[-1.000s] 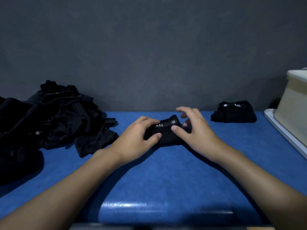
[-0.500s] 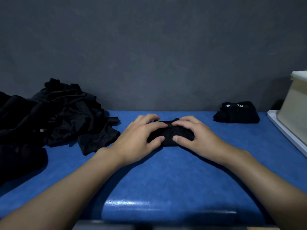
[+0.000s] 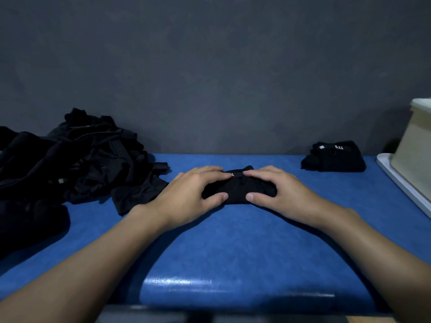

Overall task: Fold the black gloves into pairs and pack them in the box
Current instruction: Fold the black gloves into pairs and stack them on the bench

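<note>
forearms come in over the near edge of the blue counter (image 3: 233, 252) and meet about its middle, where the left hand (image 3: 186, 194) and the right hand (image 3: 286, 192) sit on either end of the folded pair (image 3: 238, 191). each hand grips it, thumb against the near side and fingers curved over the top, fingertips almost meeting by a scrap of white lettering. the step looks like setting the fold, so the advice is to press down evenly from both ends, flatten toward the middle, and check that no loose cuff or finger of cloth pokes out at the far side before lifting. soft cloth like this will likely spring open if let go unevenly, so one hand should probably pinch the fold closed while it is carried. farther back, the pile of loose gloves (image 3: 81, 159) sprawls along the left edge, so much of the work is not yet done. near the far right corner a finished bundle (image 3: 335, 157) lies apart, lettering up, a fair model for shape. beyond it the box (image 3: 417, 148) stands on a white tray (image 3: 396, 176) at the right edge; its inside is hidden.
</note>
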Motion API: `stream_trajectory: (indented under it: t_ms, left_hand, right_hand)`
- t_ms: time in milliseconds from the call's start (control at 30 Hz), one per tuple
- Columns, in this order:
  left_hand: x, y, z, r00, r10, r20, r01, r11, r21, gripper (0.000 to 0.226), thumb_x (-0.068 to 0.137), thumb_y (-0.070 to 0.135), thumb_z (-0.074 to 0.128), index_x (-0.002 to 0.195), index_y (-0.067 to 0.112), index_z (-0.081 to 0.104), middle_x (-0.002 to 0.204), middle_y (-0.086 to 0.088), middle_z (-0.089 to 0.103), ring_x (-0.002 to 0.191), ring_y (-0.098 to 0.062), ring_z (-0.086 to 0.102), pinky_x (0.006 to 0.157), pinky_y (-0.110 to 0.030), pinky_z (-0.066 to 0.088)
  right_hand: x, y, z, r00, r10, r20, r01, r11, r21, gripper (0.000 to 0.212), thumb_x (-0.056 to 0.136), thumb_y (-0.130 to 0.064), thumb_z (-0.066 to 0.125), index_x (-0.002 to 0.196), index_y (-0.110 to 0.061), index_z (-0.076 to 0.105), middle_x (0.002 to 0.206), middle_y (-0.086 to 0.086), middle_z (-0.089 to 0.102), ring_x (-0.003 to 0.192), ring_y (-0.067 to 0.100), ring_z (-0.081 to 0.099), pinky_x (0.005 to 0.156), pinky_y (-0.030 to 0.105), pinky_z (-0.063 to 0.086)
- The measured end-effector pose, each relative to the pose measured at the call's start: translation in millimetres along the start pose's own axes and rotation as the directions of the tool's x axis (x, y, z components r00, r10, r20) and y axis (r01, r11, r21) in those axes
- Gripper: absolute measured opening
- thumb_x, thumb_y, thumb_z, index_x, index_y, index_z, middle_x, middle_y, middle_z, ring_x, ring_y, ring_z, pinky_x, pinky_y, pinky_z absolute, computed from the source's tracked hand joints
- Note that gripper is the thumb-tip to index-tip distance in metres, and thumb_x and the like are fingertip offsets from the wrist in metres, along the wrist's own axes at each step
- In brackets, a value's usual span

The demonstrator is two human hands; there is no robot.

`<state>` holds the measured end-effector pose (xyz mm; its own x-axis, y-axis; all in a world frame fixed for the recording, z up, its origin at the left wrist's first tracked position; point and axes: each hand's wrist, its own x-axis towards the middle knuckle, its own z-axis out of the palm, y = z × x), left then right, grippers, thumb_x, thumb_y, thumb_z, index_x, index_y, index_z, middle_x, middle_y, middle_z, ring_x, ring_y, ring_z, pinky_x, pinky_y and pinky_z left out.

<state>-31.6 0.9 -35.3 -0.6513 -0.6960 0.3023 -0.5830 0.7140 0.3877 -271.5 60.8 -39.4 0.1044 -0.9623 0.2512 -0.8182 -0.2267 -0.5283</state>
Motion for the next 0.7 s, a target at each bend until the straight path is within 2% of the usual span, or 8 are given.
stream_trajectory:
  t_ms: [167, 433, 500, 600, 700]
  left_hand:
    - [1.6, -0.6, -1.1, 0.999, -0.014, -0.049, 0.012, 0.999, -0.051, 0.043, 0.086, 0.043, 0.071, 0.127, 0.030, 0.062, 0.142, 0.015, 0.053, 0.128, -0.005, 0.051, 0.106, -0.036, 0.043]
    - [2.7, 0.2, -2.9, 0.998, -0.055, -0.004, 0.055, 0.997, -0.050, 0.045, 0.088, 0.044, 0.069, 0.130, 0.029, 0.061, 0.143, 0.015, 0.052, 0.127, -0.007, 0.053, 0.107, -0.036, 0.043]
    - [2.2, 2.1, -3.6, 0.998, -0.065, 0.005, 0.065, 0.996, -0.054, 0.046, 0.088, 0.043, 0.069, 0.131, 0.028, 0.061, 0.144, 0.014, 0.051, 0.128, -0.007, 0.052, 0.108, -0.034, 0.042]
    - [1.4, 6.1, -5.4, 0.998, -0.067, 0.002, 0.067, 0.996, -0.051, 0.045, 0.089, 0.040, 0.069, 0.131, 0.025, 0.062, 0.138, 0.015, 0.054, 0.122, -0.007, 0.055, 0.106, -0.032, 0.043]
    - [-0.1, 8.1, -6.8, 0.998, -0.067, 0.012, 0.068, 0.997, -0.039, 0.045, 0.089, 0.041, 0.069, 0.130, 0.024, 0.063, 0.128, 0.014, 0.057, 0.112, -0.008, 0.058, 0.100, -0.033, 0.046]
  right_hand:
    - [0.3, -1.4, -2.2, 1.000, -0.003, 0.009, 0.003, 1.000, 0.011, 0.053, 0.083, -0.046, 0.072, 0.133, -0.040, 0.055, 0.117, -0.018, 0.055, 0.114, 0.004, 0.052, 0.105, 0.036, 0.041]
    - [-5.0, -1.9, -9.8, 1.000, 0.015, 0.024, -0.016, 0.999, 0.035, 0.055, 0.083, -0.042, 0.074, 0.135, -0.035, 0.056, 0.122, -0.020, 0.061, 0.111, -0.004, 0.056, 0.092, 0.009, 0.040]
    - [-5.3, -1.6, -10.1, 0.999, 0.023, 0.024, -0.024, 0.999, 0.042, 0.055, 0.082, -0.042, 0.074, 0.134, -0.033, 0.057, 0.120, -0.020, 0.062, 0.110, -0.005, 0.057, 0.091, 0.009, 0.042]
    - [-4.6, -2.8, -9.7, 0.999, 0.021, 0.032, -0.023, 0.999, 0.039, 0.053, 0.083, -0.042, 0.072, 0.133, -0.031, 0.058, 0.121, -0.017, 0.062, 0.111, -0.002, 0.056, 0.097, 0.019, 0.044]
    - [-4.6, -3.5, -8.7, 0.999, 0.018, 0.036, -0.020, 0.999, 0.039, 0.051, 0.084, -0.041, 0.072, 0.133, -0.031, 0.058, 0.122, -0.016, 0.061, 0.113, 0.000, 0.056, 0.097, 0.018, 0.042]
